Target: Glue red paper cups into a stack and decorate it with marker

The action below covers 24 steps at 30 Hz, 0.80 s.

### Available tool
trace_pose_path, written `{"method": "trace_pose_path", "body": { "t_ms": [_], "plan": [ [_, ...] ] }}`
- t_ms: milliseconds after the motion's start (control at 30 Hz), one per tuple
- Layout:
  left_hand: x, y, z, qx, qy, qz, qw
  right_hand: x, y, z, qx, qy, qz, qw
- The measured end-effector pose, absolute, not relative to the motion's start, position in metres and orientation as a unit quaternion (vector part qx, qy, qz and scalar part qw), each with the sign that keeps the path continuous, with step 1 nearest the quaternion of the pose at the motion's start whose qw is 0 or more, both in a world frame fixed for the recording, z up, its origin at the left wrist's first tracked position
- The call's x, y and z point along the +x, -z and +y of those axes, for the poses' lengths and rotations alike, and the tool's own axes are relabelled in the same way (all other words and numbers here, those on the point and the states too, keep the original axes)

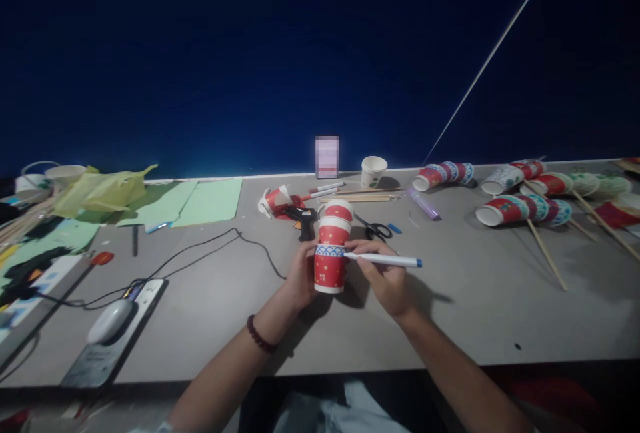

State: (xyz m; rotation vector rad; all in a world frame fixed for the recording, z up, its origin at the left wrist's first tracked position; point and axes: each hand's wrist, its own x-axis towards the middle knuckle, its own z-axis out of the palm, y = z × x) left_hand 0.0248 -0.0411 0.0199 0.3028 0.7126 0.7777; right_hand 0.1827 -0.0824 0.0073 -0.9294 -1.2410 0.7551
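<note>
In the middle of the head view a stack of red paper cups (330,274) with gold dots is held over the table. A white band on it carries a blue wave pattern. My left hand (301,274) is wrapped round the left side of the stack. My right hand (384,278) is closed on a white marker (393,259) with a blue end; its tip meets the patterned band. Just behind the cups lie a black glue gun (303,217), dark-handled scissors (381,229) and a small blue cap (395,227).
Decorated cup stacks (525,208), some with wooden sticks, lie at the right. A white paper cup (374,173) stands at the back. Green paper (210,201) and a yellow bag (103,191) lie left. Nearer are a power strip (47,289), a phone (90,361) and a cable.
</note>
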Motion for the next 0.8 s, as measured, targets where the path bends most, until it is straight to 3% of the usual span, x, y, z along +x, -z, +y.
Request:
{"method": "trace_pose_path", "body": {
  "t_ms": [800],
  "plan": [
    [0.0239, -0.0168, -0.0417, 0.154, -0.364, 0.329, 0.857, 0.1825, -0.0084, -0.0826, -0.407, -0.330, -0.547, 0.653]
  ]
}}
